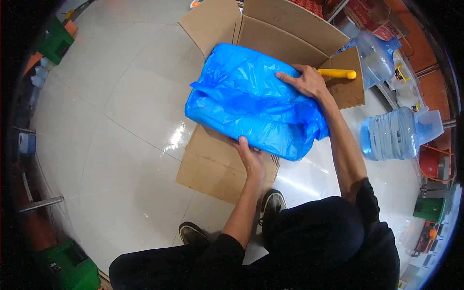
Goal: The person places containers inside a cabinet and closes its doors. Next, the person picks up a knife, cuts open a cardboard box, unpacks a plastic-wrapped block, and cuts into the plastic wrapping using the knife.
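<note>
A bulky, roughly rectangular package wrapped in blue plastic [256, 72] is tilted over an open cardboard box [285, 36]. My left hand [251, 157] grips its near lower edge, thumb on top and the other fingers hidden underneath. On the far right edge, my right hand [309, 82] holds the package with the thumb laid on the plastic. A yellow rod with a rounded end [338, 74] sticks out to the right beside my right hand; I cannot tell whether that hand holds it. The package hides most of the box's inside.
One box flap [212, 169] extends toward my shoes [273, 200] on the shiny tiled floor [125, 145]. To the right lies a large clear water jug [389, 135], with another jug [372, 58] behind it. Green bins [55, 41] stand along the left side.
</note>
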The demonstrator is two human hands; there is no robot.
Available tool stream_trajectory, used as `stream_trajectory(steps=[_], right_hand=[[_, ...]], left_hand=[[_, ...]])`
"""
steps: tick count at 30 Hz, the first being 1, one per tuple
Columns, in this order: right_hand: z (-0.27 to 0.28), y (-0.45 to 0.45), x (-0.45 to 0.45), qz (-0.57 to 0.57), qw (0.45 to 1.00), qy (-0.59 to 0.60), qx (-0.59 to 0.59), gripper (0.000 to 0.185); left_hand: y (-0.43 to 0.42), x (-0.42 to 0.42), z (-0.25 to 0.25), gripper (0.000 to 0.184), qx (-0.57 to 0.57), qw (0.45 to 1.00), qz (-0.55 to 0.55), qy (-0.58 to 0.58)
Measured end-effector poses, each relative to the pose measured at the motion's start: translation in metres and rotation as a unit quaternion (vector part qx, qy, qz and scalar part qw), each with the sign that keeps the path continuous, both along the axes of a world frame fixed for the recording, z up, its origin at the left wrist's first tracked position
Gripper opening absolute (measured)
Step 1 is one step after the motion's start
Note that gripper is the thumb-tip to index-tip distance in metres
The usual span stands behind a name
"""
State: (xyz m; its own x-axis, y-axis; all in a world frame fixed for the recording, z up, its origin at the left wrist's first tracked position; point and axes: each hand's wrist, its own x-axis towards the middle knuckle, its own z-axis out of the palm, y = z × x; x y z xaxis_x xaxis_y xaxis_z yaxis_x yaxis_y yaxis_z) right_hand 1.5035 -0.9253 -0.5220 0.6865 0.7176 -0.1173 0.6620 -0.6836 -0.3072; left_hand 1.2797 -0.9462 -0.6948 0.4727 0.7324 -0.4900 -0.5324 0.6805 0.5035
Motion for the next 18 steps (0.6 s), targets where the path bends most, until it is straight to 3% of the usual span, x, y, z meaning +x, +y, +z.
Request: stream_trajectory(steps=[5, 7, 11, 13, 15, 17, 18], right_hand=[[0.031, -0.031, -0.097, 0.012, 0.992, -0.122, 0.019, 0.078], [0.037, -0.039, -0.126, 0.028, 0.987, -0.143, 0.072, 0.071], [0.035, -0.057, -0.167, 0.094, 0.954, -0.233, 0.162, 0.061], [0.033, -0.067, -0.184, 0.13, 0.942, -0.262, 0.163, 0.057], [0.037, -0.076, -0.198, 0.164, 0.933, -0.283, 0.149, 0.055], [0.044, -0.085, -0.207, 0.183, 0.952, -0.209, 0.128, 0.052], [0.051, -0.088, -0.21, 0.196, 0.96, -0.166, 0.116, 0.051]], left_hand=[[-0.021, -0.05, -0.017, 0.084, 0.039, 0.997, 0.041, -0.06], [-0.019, -0.073, -0.027, 0.08, 0.037, 0.998, 0.038, -0.024], [0.018, -0.126, -0.028, 0.068, 0.233, 0.963, 0.11, 0.079], [0.039, -0.158, -0.04, 0.055, 0.195, 0.96, 0.158, 0.122], [0.055, -0.177, -0.033, 0.045, 0.07, 0.965, 0.206, 0.143], [0.06, -0.183, -0.023, 0.039, -0.011, 0.95, 0.253, 0.184], [0.06, -0.182, -0.015, 0.04, 0.005, 0.947, 0.261, 0.185]])
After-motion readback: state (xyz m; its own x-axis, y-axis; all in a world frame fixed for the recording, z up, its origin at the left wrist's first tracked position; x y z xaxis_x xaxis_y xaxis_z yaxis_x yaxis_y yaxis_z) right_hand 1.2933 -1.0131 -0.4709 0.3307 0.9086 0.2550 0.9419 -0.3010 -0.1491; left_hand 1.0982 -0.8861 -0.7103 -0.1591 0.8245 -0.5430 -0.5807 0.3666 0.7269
